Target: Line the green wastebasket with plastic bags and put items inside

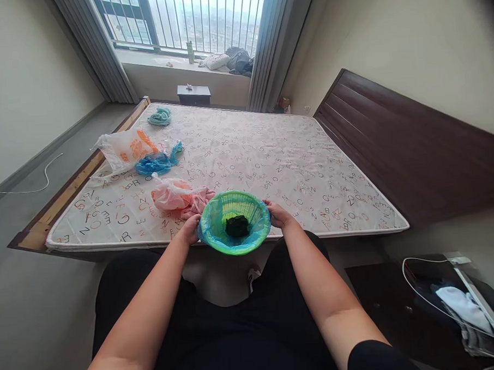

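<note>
A round green basket (218, 204) with slatted sides is held up at the near edge of the bed. A thin blue plastic bag (216, 238) lines it and folds out over the rim. Inside, at the bottom, lies a crumpled black bundle (237, 226). My left hand (189, 229) grips the rim and liner from the left. On the opposite side my right hand (277, 213) has its fingers closed on the rim. Just beyond my left hand, a pink plastic bag (171, 194) and a pink cloth (199, 200) lie on the mattress.
On the lettered mattress (262, 151) lie a blue plastic bag (154, 164), a white bag with orange print (125, 149) and a coiled teal bundle (160, 117). A dark headboard (413, 145) stands at right. A dark nightstand (194, 92) is by the window.
</note>
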The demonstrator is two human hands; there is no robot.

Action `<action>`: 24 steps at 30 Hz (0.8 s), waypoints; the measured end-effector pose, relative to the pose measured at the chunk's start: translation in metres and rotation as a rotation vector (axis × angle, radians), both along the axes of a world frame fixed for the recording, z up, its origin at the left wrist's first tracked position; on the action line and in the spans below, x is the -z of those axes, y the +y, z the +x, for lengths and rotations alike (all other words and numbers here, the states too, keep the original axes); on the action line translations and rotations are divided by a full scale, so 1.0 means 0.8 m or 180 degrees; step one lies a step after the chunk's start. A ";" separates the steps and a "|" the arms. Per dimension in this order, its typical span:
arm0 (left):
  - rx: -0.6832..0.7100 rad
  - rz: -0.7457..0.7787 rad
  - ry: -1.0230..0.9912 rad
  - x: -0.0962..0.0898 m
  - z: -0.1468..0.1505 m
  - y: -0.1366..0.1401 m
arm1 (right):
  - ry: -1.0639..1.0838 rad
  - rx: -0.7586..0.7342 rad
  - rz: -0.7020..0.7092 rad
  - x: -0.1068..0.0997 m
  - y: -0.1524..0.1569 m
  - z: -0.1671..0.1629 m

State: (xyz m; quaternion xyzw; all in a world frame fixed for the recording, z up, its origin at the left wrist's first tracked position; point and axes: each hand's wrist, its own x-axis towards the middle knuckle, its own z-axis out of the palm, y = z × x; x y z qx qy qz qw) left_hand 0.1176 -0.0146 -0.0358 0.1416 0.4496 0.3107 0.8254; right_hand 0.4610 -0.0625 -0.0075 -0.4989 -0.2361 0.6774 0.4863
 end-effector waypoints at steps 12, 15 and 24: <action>0.0454 0.0388 0.0154 -0.016 0.008 0.002 | 0.0329 -0.0547 -0.0315 -0.014 0.006 -0.006; 0.0575 0.0355 0.0119 -0.013 -0.002 0.009 | 0.0278 -0.0724 -0.0414 -0.017 0.008 -0.010; 0.0792 0.0433 0.0544 -0.016 0.005 0.018 | -0.0068 -0.0951 -0.0118 -0.006 0.017 -0.011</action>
